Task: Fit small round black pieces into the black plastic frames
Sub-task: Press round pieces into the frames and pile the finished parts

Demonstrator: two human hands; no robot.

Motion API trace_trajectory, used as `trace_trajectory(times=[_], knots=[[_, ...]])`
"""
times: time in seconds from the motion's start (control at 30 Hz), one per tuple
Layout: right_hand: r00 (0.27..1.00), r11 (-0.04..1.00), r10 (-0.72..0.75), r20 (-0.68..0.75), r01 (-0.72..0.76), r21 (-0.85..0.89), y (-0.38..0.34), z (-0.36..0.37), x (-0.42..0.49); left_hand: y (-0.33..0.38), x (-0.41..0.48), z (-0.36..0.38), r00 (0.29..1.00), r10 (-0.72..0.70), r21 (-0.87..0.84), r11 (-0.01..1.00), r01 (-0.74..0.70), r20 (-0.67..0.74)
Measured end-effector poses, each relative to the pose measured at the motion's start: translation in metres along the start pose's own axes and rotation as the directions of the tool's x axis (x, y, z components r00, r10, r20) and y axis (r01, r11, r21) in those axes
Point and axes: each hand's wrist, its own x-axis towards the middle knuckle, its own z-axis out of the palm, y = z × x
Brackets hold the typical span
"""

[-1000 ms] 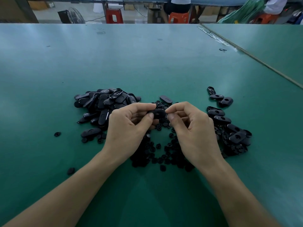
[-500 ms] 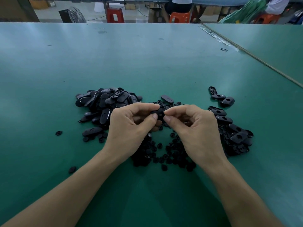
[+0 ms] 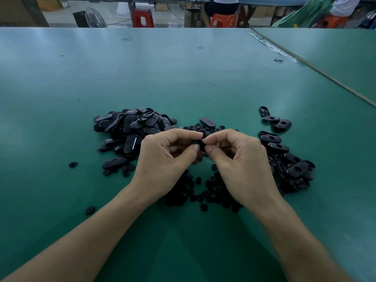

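Head camera looks down at a big flat green table (image 3: 183, 78). The left hand (image 3: 162, 157) and the right hand (image 3: 240, 159) meet in the middle, a little above the table. Both hands have their fingers curled, and each one pinches an end of one small black oval plastic frame (image 3: 197, 143) between thumb and first finger. The two thumbs are very close. Fingers hide most of this held frame, so I cannot tell if a round piece sits in it. Under the hands and down by the wrists lies a heap of small round black plastic pieces (image 3: 203, 193). To the left of the hands is a big pile of black oval plastic frames (image 3: 132, 129), lying on top of each other. Just beside the right hand is another pile of black frames with round holes (image 3: 289, 159). Three more frames with holes (image 3: 272, 119) lie a bit apart behind that pile. A lone black frame (image 3: 207, 121) lies flat just behind the hands. One stray round piece (image 3: 72, 164) lies near the left pile, and another stray round piece (image 3: 90, 210) lies beside the left arm. A second green table (image 3: 335, 58) joins on the right. Far back stand a red plastic stool (image 3: 142, 18), an orange plastic stool (image 3: 222, 20) with a person sitting on it, and a round fan (image 3: 91, 17) on the floor
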Motion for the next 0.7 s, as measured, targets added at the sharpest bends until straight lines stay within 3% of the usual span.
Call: trace_trajectory(times=[0.3,0.7], knots=[[1.000,1.000,0.014,0.005,-0.014,-0.025,-0.0010,-0.0015,0.0006,-0.0002,-0.0004,0.0008,0.999,0.024,0.033,0.999,-0.025,0.027],[0.994,0.990,-0.034,-0.105,0.019,-0.138,-0.0054,0.0065,-0.0026,-0.0037,-0.0007,0.0024,0.996,0.093,0.192,0.977,-0.090,-0.006]])
